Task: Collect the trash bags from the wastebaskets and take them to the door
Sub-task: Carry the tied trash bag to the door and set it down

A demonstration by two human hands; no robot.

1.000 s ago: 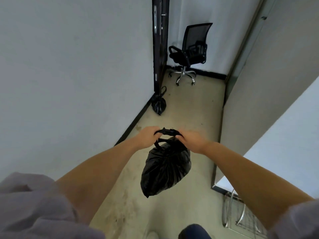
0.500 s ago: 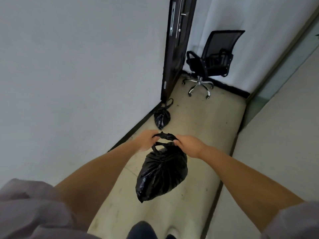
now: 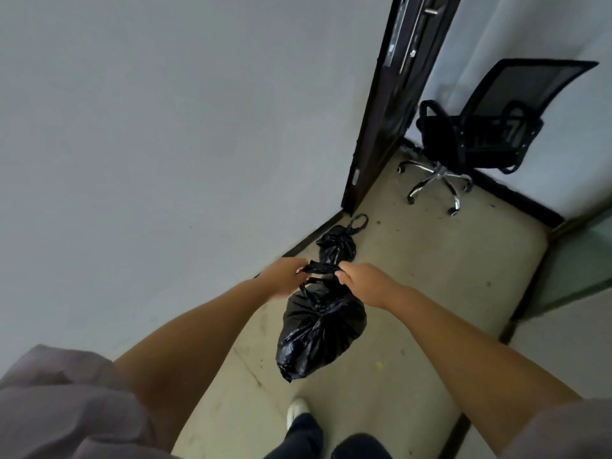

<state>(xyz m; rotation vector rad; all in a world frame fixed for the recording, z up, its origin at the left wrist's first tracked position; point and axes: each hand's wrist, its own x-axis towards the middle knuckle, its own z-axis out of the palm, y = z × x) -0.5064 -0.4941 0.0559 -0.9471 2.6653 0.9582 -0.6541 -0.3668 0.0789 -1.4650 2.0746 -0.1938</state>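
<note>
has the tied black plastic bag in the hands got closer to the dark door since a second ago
Yes. The carried black plastic bag has moved toward the dark door and the floor bag.

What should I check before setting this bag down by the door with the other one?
1. Grip: left hand and right hand both closed on the handles of the carried bag: ok.
2. Carried bag clear of the floor, hanging free: ok.
3. Carried bag tied shut, no visible tear: ok; its far side cannot tell.
4. Drop spot: first bag lies against the wall near the door, bare floor beside it: ok.
5. Path ahead free; office chair stands beyond the door, off the route: ok.
6. Whether the door is open wide enough: cannot tell.
</note>
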